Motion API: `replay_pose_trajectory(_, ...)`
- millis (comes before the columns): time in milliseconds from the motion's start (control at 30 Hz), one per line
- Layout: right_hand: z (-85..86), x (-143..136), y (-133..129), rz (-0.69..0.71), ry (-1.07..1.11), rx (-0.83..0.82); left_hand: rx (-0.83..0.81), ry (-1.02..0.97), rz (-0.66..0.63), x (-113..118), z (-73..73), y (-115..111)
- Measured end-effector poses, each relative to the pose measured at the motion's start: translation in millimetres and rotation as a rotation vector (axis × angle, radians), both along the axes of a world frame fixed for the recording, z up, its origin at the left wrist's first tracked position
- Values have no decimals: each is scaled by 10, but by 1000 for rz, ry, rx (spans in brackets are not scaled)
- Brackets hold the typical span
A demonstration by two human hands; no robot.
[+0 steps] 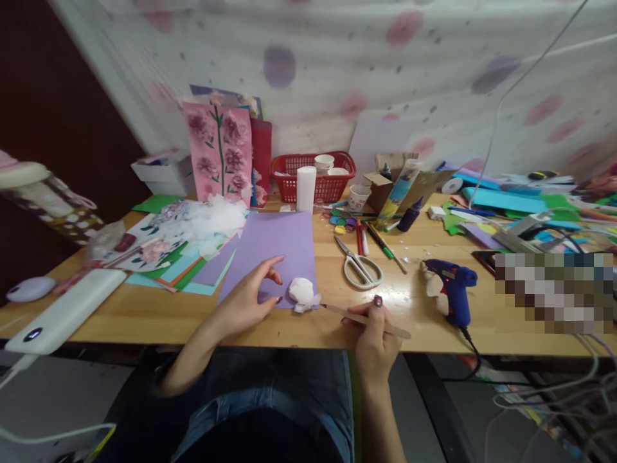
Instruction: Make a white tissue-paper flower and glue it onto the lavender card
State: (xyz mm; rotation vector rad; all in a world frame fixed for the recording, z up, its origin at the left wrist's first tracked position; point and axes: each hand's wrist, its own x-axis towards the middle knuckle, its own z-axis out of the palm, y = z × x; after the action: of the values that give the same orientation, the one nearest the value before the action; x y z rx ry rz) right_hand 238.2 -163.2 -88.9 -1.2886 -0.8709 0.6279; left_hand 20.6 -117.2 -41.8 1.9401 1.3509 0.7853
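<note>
A purple sheet of paper lies on the table in front of me. On its lower right corner sits a white round wad, seemingly cotton or tissue, with a crumpled whitish scrap at its lower edge. My left hand rests over the sheet, fingers apart and curved toward the wad, holding nothing. Between the fingers of my right hand is a pale slim stick with a dark pointed tip. That tip is at or very near the scrap; contact is unclear.
White-handled scissors and a blue glue gun lie to the right. Behind stand a red basket, a paper cup and a pink flower picture. White fluff covers papers at left, beside a white power bank.
</note>
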Motion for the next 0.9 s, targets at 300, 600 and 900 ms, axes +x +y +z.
replay_pose_trajectory(300,444,58,1,179,-316,286,-18,-568,-82,117,140,51)
replay_pose_trajectory(600,880,-261,328,560,-909,236,-30,-737,-202,70,261,-22)
replay_pose_trajectory(900,931,-417,412,518,-942,276,73,-569,-116,-50,296,-81)
